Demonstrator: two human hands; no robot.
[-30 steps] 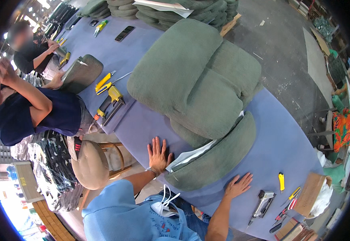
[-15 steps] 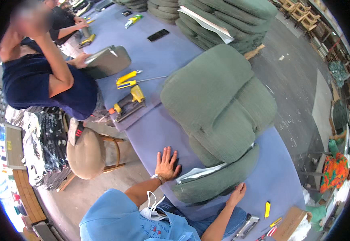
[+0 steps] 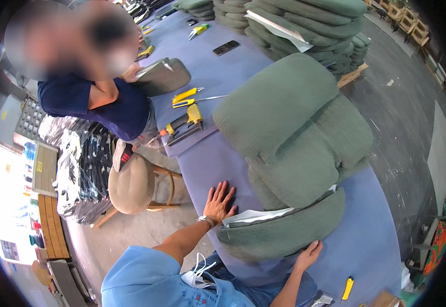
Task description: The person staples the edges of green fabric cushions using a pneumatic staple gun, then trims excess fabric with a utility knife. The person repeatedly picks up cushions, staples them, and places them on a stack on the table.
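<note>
**Hands settle at the near end of the green cushion**

Over the last second the view swings up the bench, so the co-worker in the dark blue shirt [image 3: 105, 105] and the far stack of green cushions [image 3: 305, 25] now fill more of the picture. The hands themselves barely shift: each keeps its place against the near end of the green upholstered seat cushion [image 3: 294, 138], which remains lying on the purple-covered workbench [image 3: 207, 163].

The left hand [image 3: 219, 203] lies flat on the bench with fingers spread, palm down, touching the left corner of the cushion's lowest roll, just beside the white lining [image 3: 256, 216] that peeks out from the fold there. The right hand [image 3: 307, 256] cups the near edge of that roll, fingers curled against the fabric; whether it pinches the cloth or only presses on it cannot be told. Judging from the steady hands, the cushion is being held or squared rather than lifted.

Beyond the left hand, further up the bench, lie a yellow pneumatic staple gun [image 3: 184, 125] and yellow-handled hand tools [image 3: 187, 97]. A round beige stool [image 3: 133, 184] stands off the bench to the left of the left hand. A yellow utility knife [image 3: 348, 289] rests near the right hand, toward the bench's near right corner.
</note>
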